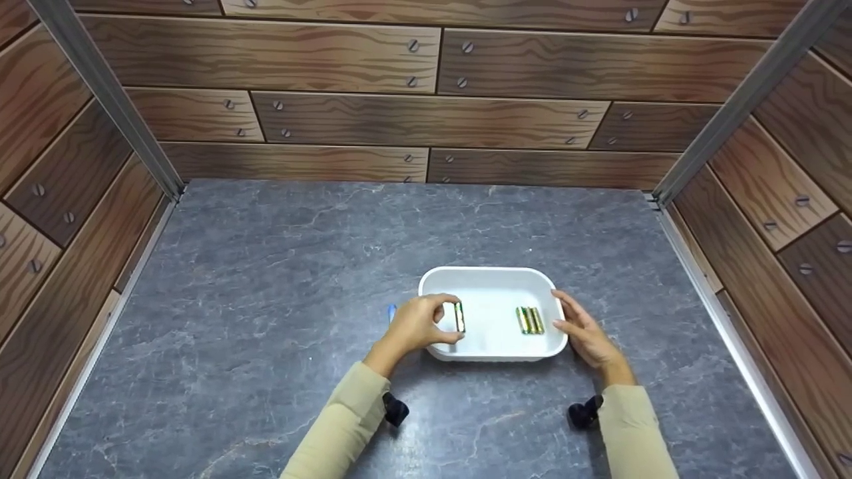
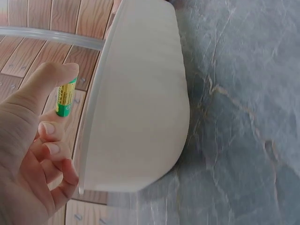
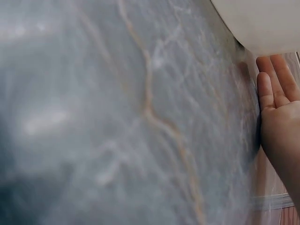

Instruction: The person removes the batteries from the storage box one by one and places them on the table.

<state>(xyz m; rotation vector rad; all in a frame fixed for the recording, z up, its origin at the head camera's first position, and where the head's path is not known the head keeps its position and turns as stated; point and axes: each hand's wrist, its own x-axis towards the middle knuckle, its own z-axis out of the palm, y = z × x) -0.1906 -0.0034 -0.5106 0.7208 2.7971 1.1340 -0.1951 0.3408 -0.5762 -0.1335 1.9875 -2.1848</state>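
My left hand [image 1: 414,324] pinches a green-and-gold cylindrical battery [image 1: 459,317] between thumb and fingers, over the left end of a white plastic tub [image 1: 489,356]. In the left wrist view the same battery [image 2: 65,98] stands nearly upright between the thumb and a finger, beside the tub's side wall [image 2: 140,93]. Several similar batteries [image 1: 530,320] lie side by side inside the tub, toward its right end. At the tub's right rim, my right hand [image 1: 589,336] rests its thumb and fingertips; in the right wrist view its other fingers [image 3: 276,79] extend straight beside the tub.
A small blue object [image 1: 391,311] lies left of the tub, partly hidden behind my left hand. The tub stands on a grey marbled tabletop [image 1: 266,279], enclosed by wood-patterned walls [image 1: 346,120] with metal corner posts [image 1: 120,113].
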